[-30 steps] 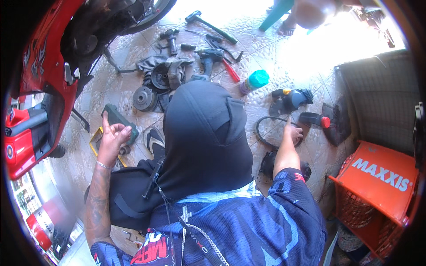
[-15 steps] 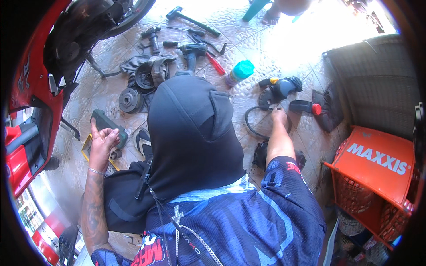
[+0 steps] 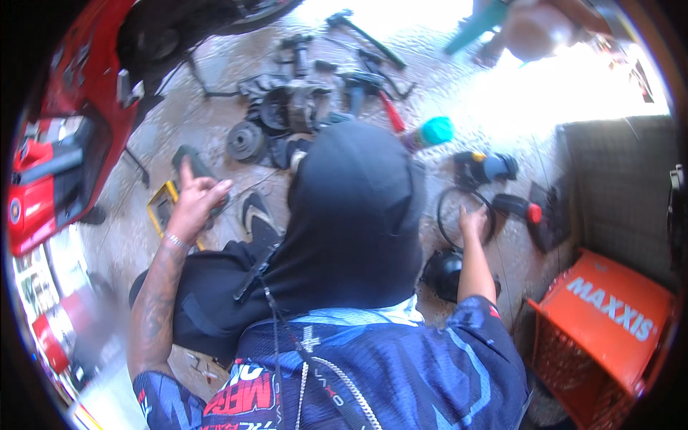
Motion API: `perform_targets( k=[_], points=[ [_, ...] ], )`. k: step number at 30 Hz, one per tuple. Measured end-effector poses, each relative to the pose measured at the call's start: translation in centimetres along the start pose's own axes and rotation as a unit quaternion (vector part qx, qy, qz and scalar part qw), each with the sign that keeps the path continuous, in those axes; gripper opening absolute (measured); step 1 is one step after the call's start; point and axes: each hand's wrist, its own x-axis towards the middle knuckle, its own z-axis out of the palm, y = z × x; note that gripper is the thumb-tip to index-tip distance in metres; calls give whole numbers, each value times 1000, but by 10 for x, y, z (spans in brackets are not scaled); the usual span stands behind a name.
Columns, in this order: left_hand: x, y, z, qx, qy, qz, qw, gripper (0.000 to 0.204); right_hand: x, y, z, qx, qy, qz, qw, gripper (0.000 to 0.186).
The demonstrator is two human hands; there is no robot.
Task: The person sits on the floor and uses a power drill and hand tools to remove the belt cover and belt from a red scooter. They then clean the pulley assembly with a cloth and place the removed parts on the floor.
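Observation:
My right hand (image 3: 471, 223) reaches down inside the loop of a black belt (image 3: 441, 228) that lies on the tiled floor. Its thumb and fingers look parted, though motion blurs them, and I see nothing gripped. My left hand (image 3: 195, 209) is raised, holding nothing, with its index finger stretched out and the others partly curled. Under it lie a dark green case (image 3: 188, 159) and a yellow frame (image 3: 163, 202), both partly hidden. Beyond the belt sits a blue-and-black power tool (image 3: 490, 169), and to its right a black container with a red cap (image 3: 512, 208).
Black-clothed knee (image 3: 358, 222) hides the middle floor. Ahead lie round metal parts (image 3: 246, 142), a cordless power tool (image 3: 358, 87), a hammer (image 3: 369, 41) and a teal-capped can (image 3: 436, 131). A red motorcycle (image 3: 89, 122) stands left, an orange rack (image 3: 602, 301) right. Another person (image 3: 545, 29) is at top right.
The view has shifted, so floor objects sit further right. My right hand has moved from the belt's far edge into its loop, with its fingers wider apart. My left hand stays raised.

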Motion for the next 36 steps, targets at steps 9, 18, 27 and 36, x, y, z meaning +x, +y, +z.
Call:
perform_targets(
  k=[9, 18, 27, 36],
  points=[
    [2, 6, 1, 38, 8, -4, 999, 130, -68, -2, 38, -175, -212, -200, 940, 43],
    [1, -5, -6, 64, 17, -6, 998, 135, -65, 18, -11, -252, -215, -172, 928, 32],
    [-9, -9, -14, 90, 30, 14, 995, 136, -62, 97, 6, -390, -330, -216, 832, 31],
    [-12, 0, -11, 115, 16, 8, 993, 139, -29, 92, 41, -473, -445, -288, 704, 43]
  ],
)
